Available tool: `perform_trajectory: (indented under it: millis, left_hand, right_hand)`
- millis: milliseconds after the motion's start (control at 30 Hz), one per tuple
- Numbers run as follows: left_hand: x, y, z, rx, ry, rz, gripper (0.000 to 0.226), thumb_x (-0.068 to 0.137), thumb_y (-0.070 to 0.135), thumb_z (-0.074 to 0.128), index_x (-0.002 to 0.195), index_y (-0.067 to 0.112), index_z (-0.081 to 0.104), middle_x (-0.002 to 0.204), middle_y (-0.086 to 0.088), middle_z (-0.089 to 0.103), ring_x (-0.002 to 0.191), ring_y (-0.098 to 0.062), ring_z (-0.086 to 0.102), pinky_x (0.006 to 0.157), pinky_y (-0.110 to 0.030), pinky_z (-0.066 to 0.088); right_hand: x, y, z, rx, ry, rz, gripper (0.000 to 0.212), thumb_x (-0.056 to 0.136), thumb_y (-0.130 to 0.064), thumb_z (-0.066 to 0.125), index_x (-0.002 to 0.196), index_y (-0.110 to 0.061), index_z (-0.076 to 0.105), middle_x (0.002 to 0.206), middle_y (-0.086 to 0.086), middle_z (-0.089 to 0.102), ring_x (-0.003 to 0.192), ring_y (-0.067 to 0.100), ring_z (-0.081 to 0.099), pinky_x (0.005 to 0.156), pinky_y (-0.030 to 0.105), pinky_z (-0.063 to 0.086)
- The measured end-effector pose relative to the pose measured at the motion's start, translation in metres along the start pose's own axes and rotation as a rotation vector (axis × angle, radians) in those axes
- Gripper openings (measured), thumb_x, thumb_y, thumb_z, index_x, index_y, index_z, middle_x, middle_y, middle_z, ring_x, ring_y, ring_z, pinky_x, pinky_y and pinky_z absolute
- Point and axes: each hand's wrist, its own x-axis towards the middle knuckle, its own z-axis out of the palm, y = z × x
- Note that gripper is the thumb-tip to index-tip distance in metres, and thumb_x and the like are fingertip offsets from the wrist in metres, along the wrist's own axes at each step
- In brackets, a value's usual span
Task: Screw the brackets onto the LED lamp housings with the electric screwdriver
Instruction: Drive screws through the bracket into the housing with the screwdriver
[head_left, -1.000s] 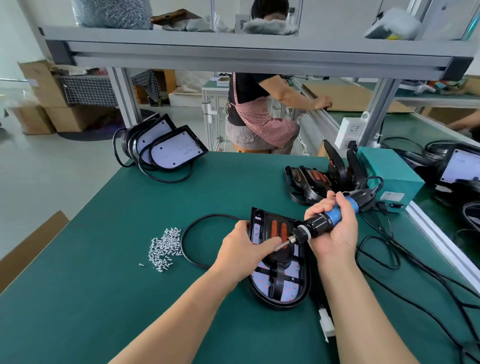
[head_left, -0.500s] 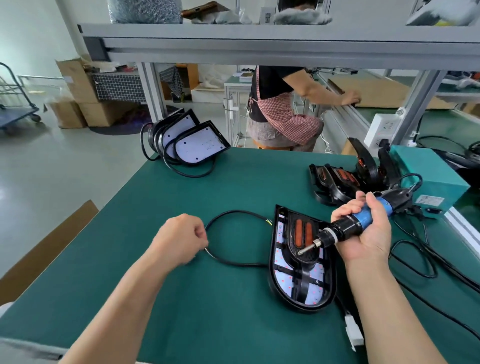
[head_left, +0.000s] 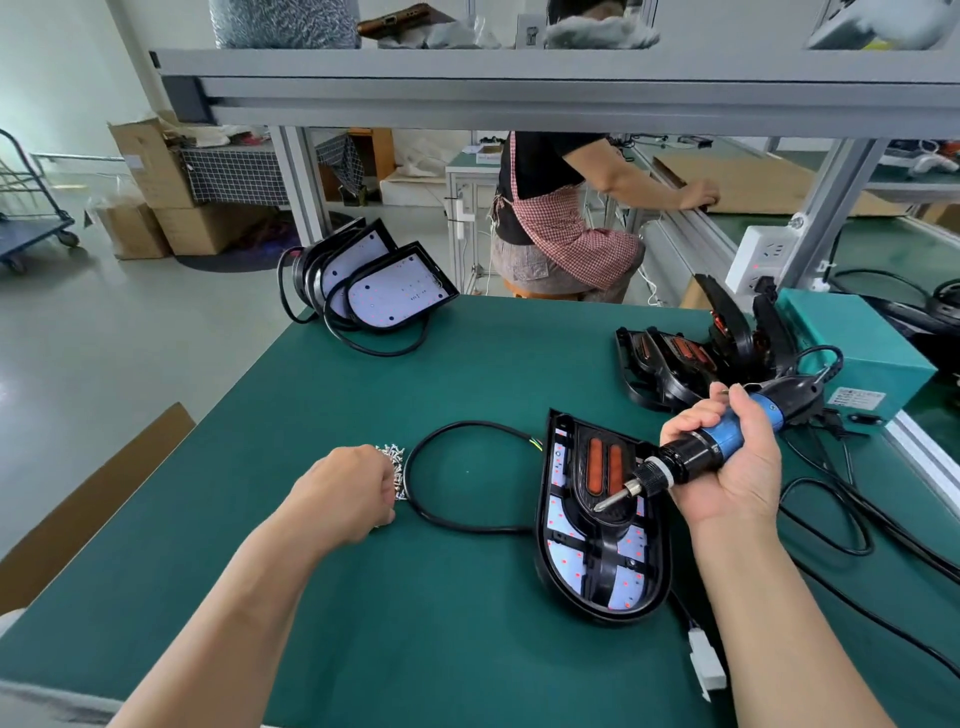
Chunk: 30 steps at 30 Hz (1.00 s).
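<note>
A black LED lamp housing (head_left: 597, 571) lies open side up on the green table (head_left: 467, 364), with a black bracket (head_left: 589, 501) carrying two orange pads seated in it. My right hand (head_left: 737, 483) grips the blue-and-black electric screwdriver (head_left: 727, 441); its bit hovers just above the bracket, pointing down and left. My left hand (head_left: 345, 496) is off to the left of the housing, fingers curled down into a small pile of silver screws (head_left: 390, 453). The fingertips are hidden by the back of the hand.
The housing's black cable (head_left: 457, 527) loops between my hands and a white connector (head_left: 704, 665) lies near the front edge. Stacked housings (head_left: 384, 296) stand at the back left, loose brackets (head_left: 670, 364) and a teal power box (head_left: 857, 343) at the right. A person (head_left: 556, 218) sits behind the table.
My left hand left the housing and moved left to the screw pile, where it stays curled. My right hand lifted the screwdriver bit slightly off the bracket. The view shifted left.
</note>
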Motion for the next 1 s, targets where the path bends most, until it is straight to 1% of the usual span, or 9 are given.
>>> perform_trajectory:
  millis: [100, 167, 267, 367, 433, 567, 667, 800, 1000]
  left_hand:
    - [-0.002, 0.000, 0.000, -0.020, 0.071, 0.012, 0.021, 0.087, 0.011, 0.063, 0.070, 0.021, 0.055, 0.081, 0.002, 0.065, 0.085, -0.025, 0.063, 0.067, -0.030, 0.048]
    - [-0.004, 0.005, -0.002, -0.143, 0.185, 0.048, 0.017, 0.087, 0.011, 0.062, 0.072, 0.018, 0.059, 0.078, 0.003, 0.065, 0.079, -0.021, 0.063, 0.063, -0.029, 0.048]
    - [-0.011, 0.027, -0.003, -0.562, 0.228, 0.101, 0.011, 0.085, 0.006, 0.066, 0.077, 0.015, 0.066, 0.066, -0.001, 0.069, 0.061, -0.013, 0.062, 0.055, -0.024, 0.051]
    - [-0.019, 0.058, 0.001, -1.065, 0.100, 0.144, 0.014, 0.086, -0.007, 0.067, 0.090, 0.006, 0.071, 0.066, -0.005, 0.071, 0.061, -0.012, 0.067, 0.060, -0.018, 0.055]
    - [-0.024, 0.079, 0.008, -1.205, 0.042, 0.169, 0.011, 0.088, -0.008, 0.067, 0.089, 0.002, 0.073, 0.067, -0.007, 0.072, 0.063, -0.010, 0.069, 0.061, -0.015, 0.055]
    - [-0.027, 0.111, 0.026, -1.258, -0.038, 0.196, 0.006, 0.090, -0.001, 0.069, 0.085, 0.002, 0.071, 0.063, -0.004, 0.070, 0.057, -0.009, 0.065, 0.057, -0.016, 0.052]
    - [-0.027, 0.123, 0.034, -1.262, -0.044, 0.182, 0.011, 0.093, 0.003, 0.067, 0.084, 0.005, 0.071, 0.064, -0.003, 0.071, 0.058, -0.010, 0.065, 0.057, -0.016, 0.051]
    - [-0.026, 0.132, 0.035, -1.353, -0.065, 0.161, 0.011, 0.092, -0.003, 0.065, 0.084, 0.003, 0.070, 0.069, -0.008, 0.074, 0.064, -0.013, 0.071, 0.062, -0.016, 0.054]
    - [-0.027, 0.141, 0.039, -1.414, -0.100, 0.128, 0.007, 0.090, -0.008, 0.066, 0.090, -0.001, 0.068, 0.074, -0.012, 0.075, 0.072, -0.020, 0.075, 0.068, -0.020, 0.058]
  right_hand:
    - [-0.001, 0.001, 0.001, 0.008, -0.004, 0.005, 0.007, 0.096, -0.021, 0.064, 0.095, -0.015, 0.060, 0.070, -0.010, 0.052, 0.057, 0.001, 0.050, 0.063, 0.014, 0.044]
    - [-0.001, 0.001, 0.002, 0.012, -0.006, 0.006, 0.008, 0.095, -0.021, 0.065, 0.094, -0.015, 0.060, 0.070, -0.009, 0.052, 0.057, 0.001, 0.050, 0.064, 0.014, 0.043]
    - [-0.002, 0.001, 0.003, 0.033, -0.008, 0.011, 0.008, 0.095, -0.021, 0.065, 0.094, -0.014, 0.060, 0.070, -0.009, 0.052, 0.057, 0.001, 0.050, 0.063, 0.014, 0.043]
    - [-0.003, 0.001, 0.005, 0.061, -0.012, 0.016, 0.008, 0.095, -0.021, 0.064, 0.093, -0.014, 0.060, 0.068, -0.009, 0.052, 0.055, 0.002, 0.051, 0.060, 0.014, 0.045]
    - [-0.003, 0.000, 0.006, 0.084, -0.016, 0.016, 0.009, 0.095, -0.021, 0.064, 0.092, -0.014, 0.060, 0.067, -0.009, 0.052, 0.054, 0.002, 0.051, 0.058, 0.014, 0.046]
    - [-0.004, -0.004, 0.006, 0.136, -0.011, 0.005, 0.009, 0.096, -0.022, 0.064, 0.093, -0.014, 0.059, 0.066, -0.008, 0.053, 0.053, 0.003, 0.053, 0.055, 0.016, 0.048]
    - [-0.004, -0.006, 0.008, 0.182, 0.000, -0.005, 0.009, 0.095, -0.020, 0.064, 0.094, -0.013, 0.059, 0.065, -0.008, 0.054, 0.053, 0.003, 0.053, 0.054, 0.016, 0.048]
    - [-0.003, -0.009, 0.009, 0.246, 0.020, -0.016, 0.009, 0.092, -0.018, 0.066, 0.094, -0.013, 0.059, 0.066, -0.009, 0.053, 0.053, 0.003, 0.053, 0.053, 0.016, 0.048]
    - [-0.001, -0.012, 0.008, 0.256, 0.037, -0.031, 0.010, 0.090, -0.018, 0.067, 0.091, -0.014, 0.058, 0.067, -0.009, 0.054, 0.056, 0.003, 0.052, 0.058, 0.015, 0.046]
